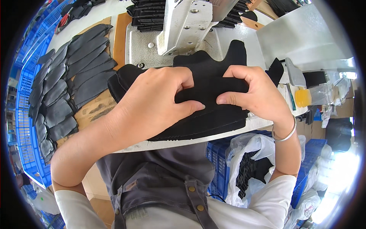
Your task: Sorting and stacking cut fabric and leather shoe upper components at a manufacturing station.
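A black cut fabric piece (207, 68) with a wavy upper edge and a tall tab is held between my two hands. My left hand (158, 95) pinches it from the left, fingers curled over behind a fold and thumb in front. From the right, my right hand (263, 93) grips a folded strip of it between thumb and fingers. More black fabric layers (213, 124) lie beneath, along the white table's front edge (259, 123). Just beyond stands a white machine arm (187, 28), like a sewing machine's; its working tip is hidden.
Dark cut pieces (89, 63) lie in overlapping rows on a board at left, beside a blue crate (28, 141). Black pieces (146, 15) are stacked behind the machine. At right lies a yellow-capped clear bottle (303, 98). Below, a white plastic bag (234, 171) holds black scraps.
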The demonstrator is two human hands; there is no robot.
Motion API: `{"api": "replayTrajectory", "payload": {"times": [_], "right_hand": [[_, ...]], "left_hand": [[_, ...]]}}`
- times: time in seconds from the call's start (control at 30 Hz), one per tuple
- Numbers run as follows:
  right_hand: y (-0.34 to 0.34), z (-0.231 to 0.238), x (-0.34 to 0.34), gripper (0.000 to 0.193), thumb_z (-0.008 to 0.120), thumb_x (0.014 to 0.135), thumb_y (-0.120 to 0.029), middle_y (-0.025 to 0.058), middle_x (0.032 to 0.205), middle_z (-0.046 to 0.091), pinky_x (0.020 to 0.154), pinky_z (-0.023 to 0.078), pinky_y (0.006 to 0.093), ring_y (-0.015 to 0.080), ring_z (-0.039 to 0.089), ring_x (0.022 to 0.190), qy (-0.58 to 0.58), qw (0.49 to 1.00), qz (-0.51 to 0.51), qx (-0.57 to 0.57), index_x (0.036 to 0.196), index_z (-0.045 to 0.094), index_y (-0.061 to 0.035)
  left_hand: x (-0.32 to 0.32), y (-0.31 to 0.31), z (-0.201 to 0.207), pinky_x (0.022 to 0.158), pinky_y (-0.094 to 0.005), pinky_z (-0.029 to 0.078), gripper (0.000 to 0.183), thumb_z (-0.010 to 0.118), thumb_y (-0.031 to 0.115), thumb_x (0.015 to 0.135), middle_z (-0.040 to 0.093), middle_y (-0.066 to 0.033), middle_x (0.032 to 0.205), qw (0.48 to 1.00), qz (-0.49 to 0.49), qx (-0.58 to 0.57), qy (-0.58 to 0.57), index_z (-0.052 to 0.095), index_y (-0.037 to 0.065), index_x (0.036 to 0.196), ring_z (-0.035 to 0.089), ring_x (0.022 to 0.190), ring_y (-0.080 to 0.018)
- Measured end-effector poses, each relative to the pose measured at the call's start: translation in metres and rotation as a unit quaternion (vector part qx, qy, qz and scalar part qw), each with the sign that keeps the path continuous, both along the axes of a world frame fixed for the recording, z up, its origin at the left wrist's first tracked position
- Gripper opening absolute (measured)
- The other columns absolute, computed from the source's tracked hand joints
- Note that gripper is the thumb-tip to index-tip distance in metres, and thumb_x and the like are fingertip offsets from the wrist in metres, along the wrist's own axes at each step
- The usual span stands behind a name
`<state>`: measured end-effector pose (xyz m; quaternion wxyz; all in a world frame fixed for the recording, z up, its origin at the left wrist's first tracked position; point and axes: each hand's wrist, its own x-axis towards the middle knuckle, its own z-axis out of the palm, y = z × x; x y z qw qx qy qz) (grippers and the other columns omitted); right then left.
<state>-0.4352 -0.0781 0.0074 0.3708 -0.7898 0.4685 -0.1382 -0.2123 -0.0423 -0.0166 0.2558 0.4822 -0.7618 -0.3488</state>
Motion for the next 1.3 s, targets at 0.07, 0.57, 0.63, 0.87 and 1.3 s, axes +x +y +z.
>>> {"api": "replayTrajectory", "payload": {"times": [0.07,0.57,0.63,0.87,1.3], "right_hand": [[0.000,0.000,0.002,0.039,0.081,0.071,-0.021,0.0180,0.070,0.060,0.063,0.046,0.0320,0.0216,0.055,0.060,0.004,1.000,-0.004,-0.003,0.092,0.062,0.0061],[-0.002,0.009,0.016,0.050,0.083,0.062,-0.028,0.0241,0.073,0.062,0.065,0.048,0.0386,0.0381,0.062,0.070,0.123,0.986,0.052,-0.098,0.090,0.063,0.0076],[-0.002,0.011,0.017,0.050,0.083,0.062,-0.028,0.0242,0.074,0.062,0.066,0.048,0.0387,0.0382,0.062,0.071,0.130,0.986,0.053,-0.095,0.091,0.063,0.0077],[-0.001,0.010,0.018,0.052,0.083,0.061,-0.029,0.0243,0.080,0.063,0.068,0.048,0.0387,0.0384,0.062,0.075,0.141,0.981,0.053,-0.118,0.091,0.062,0.0078],[0.005,0.018,0.016,0.053,0.081,0.063,-0.041,0.0229,0.070,0.063,0.064,0.050,0.0402,0.0379,0.063,0.069,0.281,0.941,0.030,-0.184,0.082,0.064,0.0050]], "left_hand": [[0.000,0.000,-0.001,0.045,-0.0269,0.032,0.029,0.077,0.014,0.076,0.048,-0.0045,0.057,1.000,-0.001,-0.027,-0.005,0.054,-0.001,0.081,0.038,0.050,-0.0068],[0.020,-0.006,0.015,0.051,-0.0337,0.042,0.033,0.076,0.023,0.077,0.057,-0.0125,0.059,0.992,-0.051,-0.017,-0.114,0.054,-0.001,0.068,0.057,0.054,-0.0272],[0.022,-0.007,0.013,0.051,-0.0336,0.042,0.032,0.075,0.022,0.078,0.058,-0.0123,0.059,0.993,-0.049,-0.013,-0.111,0.055,-0.001,0.069,0.057,0.055,-0.0271],[0.024,-0.005,0.011,0.053,-0.0343,0.044,0.030,0.074,0.023,0.080,0.061,-0.0127,0.062,0.994,-0.050,-0.001,-0.096,0.059,-0.001,0.073,0.060,0.058,-0.0281],[0.004,0.029,0.013,0.084,-0.0396,0.044,0.056,0.076,0.011,0.063,0.052,-0.0102,0.118,0.932,-0.013,-0.280,-0.229,0.055,0.002,0.114,0.053,0.106,-0.0288]]}}
